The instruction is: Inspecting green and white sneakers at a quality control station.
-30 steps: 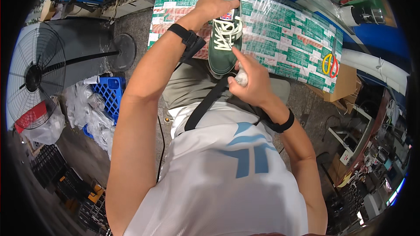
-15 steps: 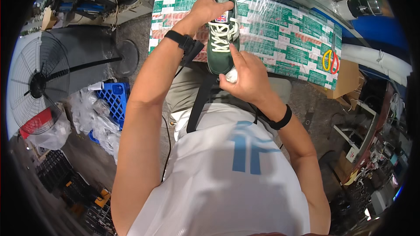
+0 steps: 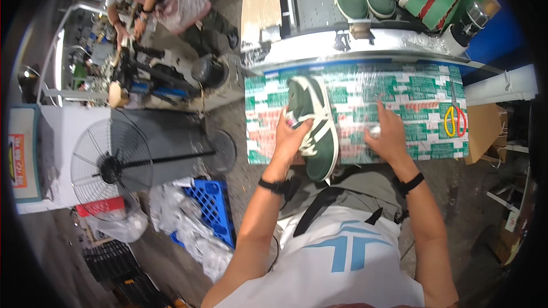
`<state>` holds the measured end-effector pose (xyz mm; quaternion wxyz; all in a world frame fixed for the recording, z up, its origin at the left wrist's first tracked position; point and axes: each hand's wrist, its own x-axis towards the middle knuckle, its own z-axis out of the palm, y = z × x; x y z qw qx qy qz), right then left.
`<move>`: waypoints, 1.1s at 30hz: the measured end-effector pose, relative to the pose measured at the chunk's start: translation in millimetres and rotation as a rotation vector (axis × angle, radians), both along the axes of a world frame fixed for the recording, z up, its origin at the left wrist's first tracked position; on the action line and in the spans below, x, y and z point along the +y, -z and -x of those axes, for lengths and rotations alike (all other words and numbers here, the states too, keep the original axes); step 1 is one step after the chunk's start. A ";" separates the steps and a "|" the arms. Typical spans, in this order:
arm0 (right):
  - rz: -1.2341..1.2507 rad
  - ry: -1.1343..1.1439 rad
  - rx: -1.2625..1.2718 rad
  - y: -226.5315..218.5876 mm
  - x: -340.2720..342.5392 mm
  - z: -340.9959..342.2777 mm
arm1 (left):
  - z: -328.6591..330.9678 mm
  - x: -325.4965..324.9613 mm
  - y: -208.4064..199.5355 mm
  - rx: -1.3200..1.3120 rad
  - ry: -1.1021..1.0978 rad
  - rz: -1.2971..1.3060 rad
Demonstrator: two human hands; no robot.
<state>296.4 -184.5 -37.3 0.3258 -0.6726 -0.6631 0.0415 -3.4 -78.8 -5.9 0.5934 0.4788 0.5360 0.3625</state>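
The left hand's (image 3: 290, 138) grip pinches a green lace-up sneaker (image 3: 324, 128) near its tongue, over the surface's (image 3: 357, 88) left side, apparently so its striped flank faces up. The right hand's (image 3: 391, 135) grip curls around a white wad (image 3: 374, 130), perhaps leaving the extended index finger free.

Lettering on green tabletop (image 3: 357, 82) — characters on 1 orange label (image 3: 20, 165) on pale box (image 3: 24, 121)

the left hand (image 3: 291, 138) grips a green lace-up sneaker (image 3: 319, 113); right of the sneaker, the right hand (image 3: 388, 132) holds a white wad (image 3: 374, 131); scissors (image 3: 455, 107) lie farther right.
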 end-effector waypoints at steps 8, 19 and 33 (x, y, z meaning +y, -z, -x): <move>-0.036 0.057 -0.104 29.8 0.8 -25.4 | 45.4 23.8 1.4 0.026 -0.153 0.197; -0.005 0.036 -0.026 23.7 0.1 -33.2 | -11.4 322.6 -144.4 0.817 0.329 -0.619; 0.051 0.033 0.013 19.8 2.5 -44.9 | -322.5 372.5 -62.6 0.564 0.532 -0.276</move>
